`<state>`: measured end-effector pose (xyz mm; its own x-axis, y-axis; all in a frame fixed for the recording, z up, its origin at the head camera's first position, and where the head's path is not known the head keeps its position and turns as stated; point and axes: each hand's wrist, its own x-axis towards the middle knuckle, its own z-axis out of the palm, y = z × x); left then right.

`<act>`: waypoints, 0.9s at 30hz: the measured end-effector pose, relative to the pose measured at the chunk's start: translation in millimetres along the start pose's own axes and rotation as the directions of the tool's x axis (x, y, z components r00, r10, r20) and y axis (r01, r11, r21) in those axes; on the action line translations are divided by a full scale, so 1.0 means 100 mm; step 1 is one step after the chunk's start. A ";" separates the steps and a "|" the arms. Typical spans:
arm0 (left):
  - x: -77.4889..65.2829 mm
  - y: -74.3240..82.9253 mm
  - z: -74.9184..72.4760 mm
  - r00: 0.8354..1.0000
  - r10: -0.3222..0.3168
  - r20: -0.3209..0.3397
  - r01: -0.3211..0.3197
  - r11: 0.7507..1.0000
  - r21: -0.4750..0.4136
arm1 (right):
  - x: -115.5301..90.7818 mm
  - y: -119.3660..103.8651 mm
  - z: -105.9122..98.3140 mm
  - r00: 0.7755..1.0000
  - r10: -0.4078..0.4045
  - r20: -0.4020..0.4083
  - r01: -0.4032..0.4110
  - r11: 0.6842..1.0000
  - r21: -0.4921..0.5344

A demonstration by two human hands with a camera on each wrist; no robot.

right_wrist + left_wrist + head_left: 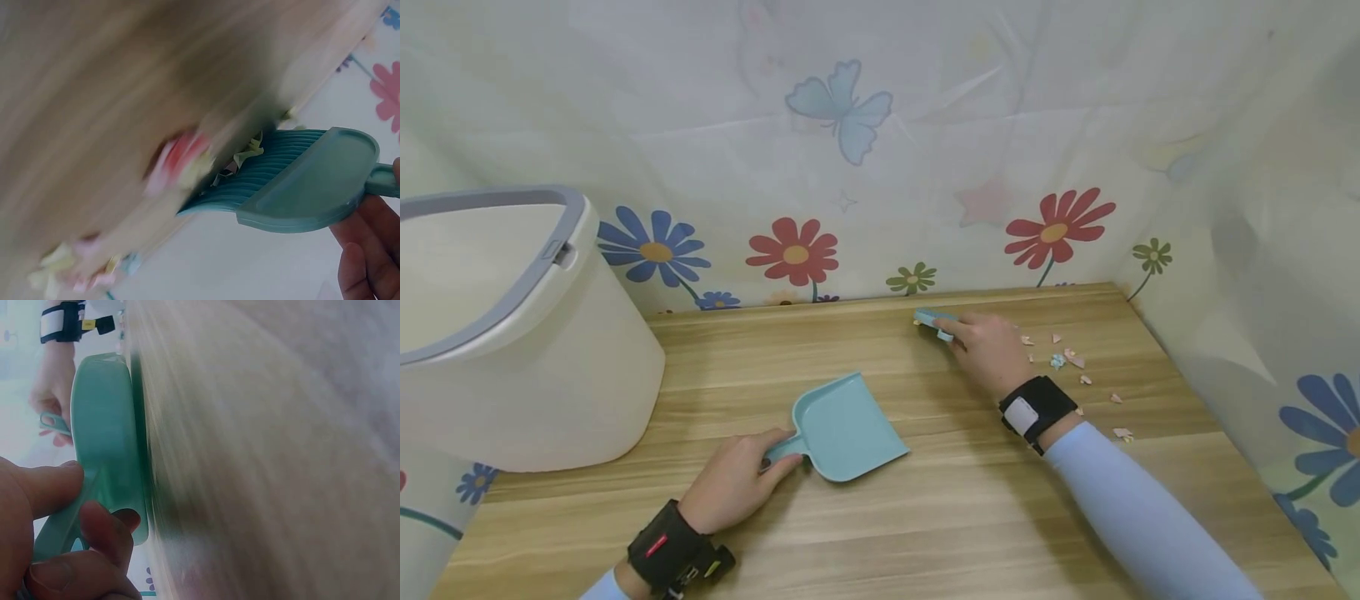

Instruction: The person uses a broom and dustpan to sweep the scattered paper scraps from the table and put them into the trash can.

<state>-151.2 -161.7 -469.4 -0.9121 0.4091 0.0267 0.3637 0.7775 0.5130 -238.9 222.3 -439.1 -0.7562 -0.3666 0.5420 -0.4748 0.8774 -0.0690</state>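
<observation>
My left hand (737, 479) grips the short handle of a teal dustpan (850, 429), which lies close over the wooden tabletop with its flat edge toward the right. In the left wrist view, thumb and fingers wrap round that handle. Near the back edge, my right hand (992, 354) holds a small teal hand brush (306, 181) by its handle. Its bristles (250, 178) meet the tabletop, with paper scraps (249, 151) caught against them. More crumpled scraps (1071, 358), pink, cream and blue, lie scattered to the right of the right hand.
A white bin (572, 350) with a grey rim stands at the left. Behind the wooden tabletop (737, 358) hangs a floral curtain (910, 150), and it continues along the right side. Black straps with small devices sit on both wrists.
</observation>
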 end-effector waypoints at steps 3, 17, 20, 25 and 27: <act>0.00 -0.01 0.01 1.000 -0.006 0.007 0.006 1.000 -0.004 | -0.01 -0.08 0.02 1.000 -0.017 0.020 0.017 1.000 0.010; 0.00 0.01 0.00 1.000 -0.001 0.011 0.001 1.000 -0.005 | -0.38 -0.34 -0.37 0.961 -0.259 0.101 0.241 0.957 0.161; 0.00 0.00 0.01 1.000 -0.004 0.012 0.004 1.000 -0.011 | -0.39 -0.33 -0.48 0.962 -0.272 0.040 0.255 0.937 0.240; 0.02 0.01 0.02 1.000 -0.008 0.010 0.008 1.000 -0.006 | -0.32 -0.24 -0.62 0.987 -0.120 -0.102 0.147 0.937 0.316; 0.03 0.02 0.03 1.000 -0.006 0.010 0.006 1.000 0.000 | -0.30 -0.20 -0.67 0.991 -0.016 -0.136 0.058 0.947 0.315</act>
<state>-153.0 -157.7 -470.7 -0.9124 0.4091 0.0147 0.3580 0.7799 0.5133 -176.7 236.8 -398.0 -0.6802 -0.3346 0.6523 -0.6359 0.7119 -0.2980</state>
